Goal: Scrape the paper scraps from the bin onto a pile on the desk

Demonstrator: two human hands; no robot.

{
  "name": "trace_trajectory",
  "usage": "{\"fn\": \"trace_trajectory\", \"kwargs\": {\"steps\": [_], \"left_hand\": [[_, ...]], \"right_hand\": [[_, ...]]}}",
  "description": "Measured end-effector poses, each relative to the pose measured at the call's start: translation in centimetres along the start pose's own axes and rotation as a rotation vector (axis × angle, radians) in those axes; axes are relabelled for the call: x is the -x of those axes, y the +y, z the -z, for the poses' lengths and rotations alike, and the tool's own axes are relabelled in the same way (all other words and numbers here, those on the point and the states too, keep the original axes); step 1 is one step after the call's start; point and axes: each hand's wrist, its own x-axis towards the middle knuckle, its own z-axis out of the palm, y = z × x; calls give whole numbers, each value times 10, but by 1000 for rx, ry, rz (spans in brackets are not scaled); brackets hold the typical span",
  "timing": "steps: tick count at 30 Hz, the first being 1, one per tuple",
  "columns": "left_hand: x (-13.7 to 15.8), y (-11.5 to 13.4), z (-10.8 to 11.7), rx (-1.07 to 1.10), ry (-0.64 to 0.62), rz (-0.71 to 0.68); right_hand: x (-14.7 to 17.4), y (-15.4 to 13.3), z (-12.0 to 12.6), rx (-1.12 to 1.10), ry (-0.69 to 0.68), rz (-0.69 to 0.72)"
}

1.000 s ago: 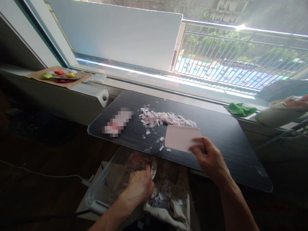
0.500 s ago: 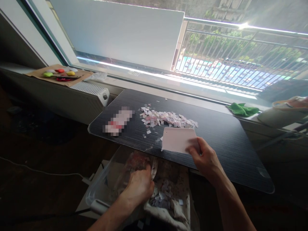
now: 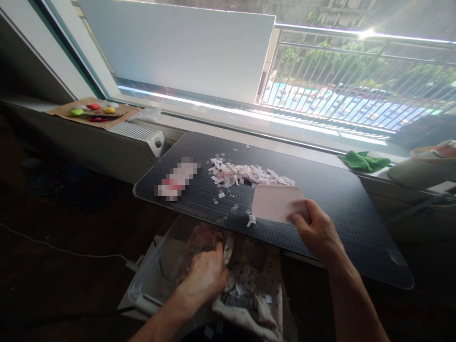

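Observation:
My right hand [image 3: 318, 228] grips the right end of a flat white scraper [image 3: 276, 203], which has a small hole in one corner. It is tilted over the dark tabletop, beside a long heap of small paper scraps [image 3: 249, 174]. A few scraps [image 3: 251, 219] lie by its left lower corner. Below the table's front edge, my left hand [image 3: 206, 270] is closed on the rim of a pale, speckled cloth bag [image 3: 245, 311]. Paper scraps [image 3: 242, 292] lie inside the bag. My left fingertips are partly hidden.
A clear plastic bin [image 3: 138, 280] stands below the table [image 3: 342, 213], left of the bag. A pixelated item [image 3: 178, 178] lies on the tabletop's left. Near the window are a radiator [image 3: 138, 133], a green cloth [image 3: 365, 161] and cardboard with colourful objects [image 3: 94, 111]. A white cable [image 3: 64, 247] crosses the floor.
My right hand and the scraper have moved to the right along the table. Some scraps by its left lower corner now show on the tabletop. My left hand stays at the bag's rim.

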Motion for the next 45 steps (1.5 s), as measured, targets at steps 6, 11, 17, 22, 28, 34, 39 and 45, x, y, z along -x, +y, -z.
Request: {"fn": "trace_trajectory", "kwargs": {"steps": [6,11,17,22,28,34,39,45], "left_hand": [[1,0,7,-17,-7,26],[5,-5,13,-20,4,60],[2,-15,11,-24,37,51],[4,-16,17,-16,28,77],[6,-12,28,-7,-28,104],[5,-12,25,-1,-1,79],[5,-14,22,1,21,61],[4,-14,20,0,13,64]], "right_hand": [[-7,31,-6,-308,-17,-42],[0,45,-13,-418,-161,-83],[9,48,-11,-488,-124,-127],[14,43,-17,-460,-212,-126],[21,39,-17,-483,-277,-96],[24,37,-10,-453,-236,-93],[28,38,-4,-436,-285,-60],[29,47,0,-430,-213,-101]]}}
